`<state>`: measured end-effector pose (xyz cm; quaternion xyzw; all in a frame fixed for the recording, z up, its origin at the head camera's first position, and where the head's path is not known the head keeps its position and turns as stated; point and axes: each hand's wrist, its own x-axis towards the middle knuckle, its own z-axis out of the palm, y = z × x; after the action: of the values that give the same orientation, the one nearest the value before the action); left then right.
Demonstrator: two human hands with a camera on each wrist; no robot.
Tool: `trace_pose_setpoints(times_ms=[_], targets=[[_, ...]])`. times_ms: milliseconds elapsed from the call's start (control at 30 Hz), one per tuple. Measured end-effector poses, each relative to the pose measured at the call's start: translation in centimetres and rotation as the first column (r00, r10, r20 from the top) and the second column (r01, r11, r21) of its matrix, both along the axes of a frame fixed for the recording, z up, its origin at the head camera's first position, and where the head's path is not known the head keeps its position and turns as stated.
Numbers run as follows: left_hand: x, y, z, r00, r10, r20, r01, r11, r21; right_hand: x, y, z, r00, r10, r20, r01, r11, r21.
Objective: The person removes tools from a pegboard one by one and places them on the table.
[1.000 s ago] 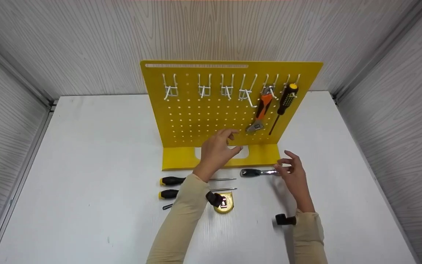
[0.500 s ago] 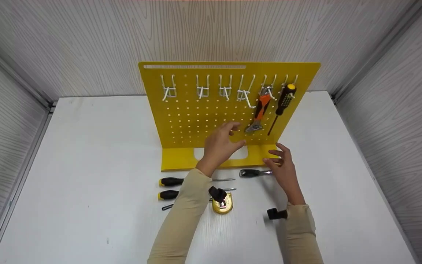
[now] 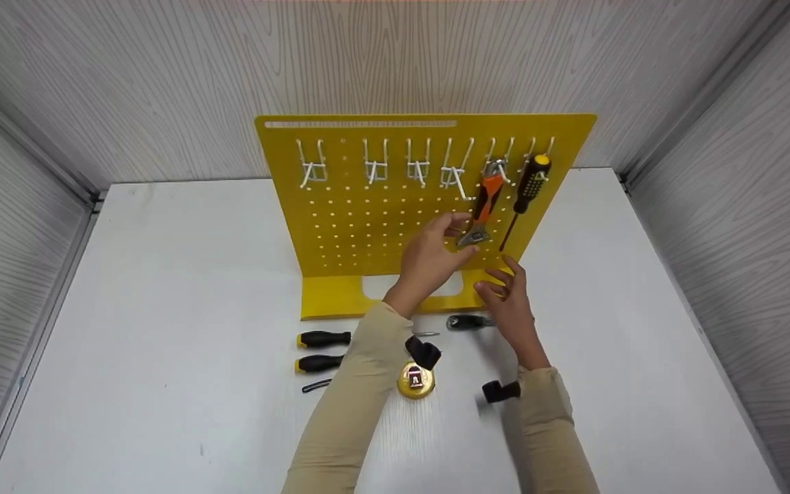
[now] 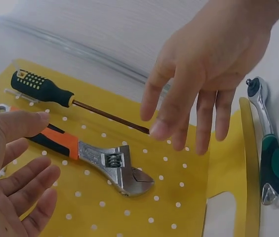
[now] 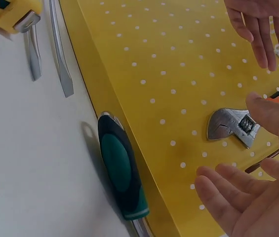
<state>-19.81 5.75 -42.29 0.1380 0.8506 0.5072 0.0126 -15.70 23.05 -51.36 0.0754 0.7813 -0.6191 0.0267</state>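
Observation:
An orange-and-black adjustable wrench (image 3: pixel 487 202) hangs head down from a hook on the yellow pegboard (image 3: pixel 381 219). My left hand (image 3: pixel 431 257) is just left of its steel head, thumb and fingers spread apart and holding nothing. Low at the board's right side is my right hand (image 3: pixel 511 309), its fingers loosely bent and nothing in them. A black-and-yellow screwdriver (image 3: pixel 531 189) hangs right of the wrench, its tip above my right fingertips. Below, a ratchet wrench (image 4: pixel 270 153) with a green-and-black handle lies on the table along the board's base; in the head view my right hand partly covers it.
White wire hooks (image 3: pixel 374 170) line the upper pegboard. Left on the table lie two black-and-yellow screwdrivers (image 3: pixel 323 339) and a thin black tool (image 3: pixel 316 385), partly hidden by my left sleeve. A yellow tape measure (image 3: pixel 415 382) sits beside that sleeve. Wood-grain walls (image 3: pixel 381 62) enclose the table.
My left hand has moved right and up, closer to the hanging wrench. My right hand has shifted left and up from the ratchet wrench's far end. The tools stay in place.

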Motion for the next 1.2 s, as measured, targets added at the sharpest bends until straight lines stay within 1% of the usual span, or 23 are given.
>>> trace_pose_setpoints(times_ms=[100, 167, 267, 400, 567, 733, 933, 1033, 1200], targets=[[-0.5, 0.3, 0.0, 0.999, 0.023, 0.028, -0.025, 0.997, 0.067, -0.6, -0.3, 0.0, 0.999, -0.019, -0.038, 0.019, 1.0, -0.023], [-0.7, 0.6, 0.0, 0.998, 0.031, 0.046, -0.035, 0.994, 0.103, -0.9, -0.4, 0.0, 0.998, -0.035, -0.045, 0.033, 0.999, -0.043], [-1.0, 0.9, 0.1, 0.997, 0.03, 0.076, -0.04, 0.99, 0.133, -1.2, -0.6, 0.0, 0.999, -0.032, -0.028, 0.029, 0.996, -0.081], [-1.2, 1.1, 0.3, 0.995, 0.005, 0.104, -0.022, 0.986, 0.168, -1.5, -0.9, -0.2, 1.0, -0.003, -0.015, 0.002, 0.995, -0.096], [-1.5, 1.2, 0.6, 0.992, -0.03, 0.126, 0.009, 0.987, 0.163, -1.9, -1.7, -0.2, 0.999, 0.016, -0.028, -0.018, 0.996, -0.091], [-1.6, 1.3, 1.1, 0.989, -0.053, 0.14, 0.03, 0.986, 0.166, -2.2, -2.5, 0.0, 0.999, 0.02, -0.037, -0.024, 0.993, -0.112], [-1.7, 1.6, 1.2, 0.985, -0.054, 0.165, 0.026, 0.986, 0.167, -2.3, -2.6, -0.3, 0.998, -0.011, -0.055, 0.001, 0.985, -0.172], [-1.9, 1.7, 1.1, 0.983, -0.054, 0.178, 0.024, 0.986, 0.167, -2.5, -2.6, -0.5, 0.998, -0.014, -0.054, 0.004, 0.985, -0.173], [-2.4, 1.9, 0.9, 0.978, -0.076, 0.192, 0.032, 0.974, 0.226, -2.9, -2.5, -0.6, 0.999, -0.039, -0.035, 0.033, 0.986, -0.165]])
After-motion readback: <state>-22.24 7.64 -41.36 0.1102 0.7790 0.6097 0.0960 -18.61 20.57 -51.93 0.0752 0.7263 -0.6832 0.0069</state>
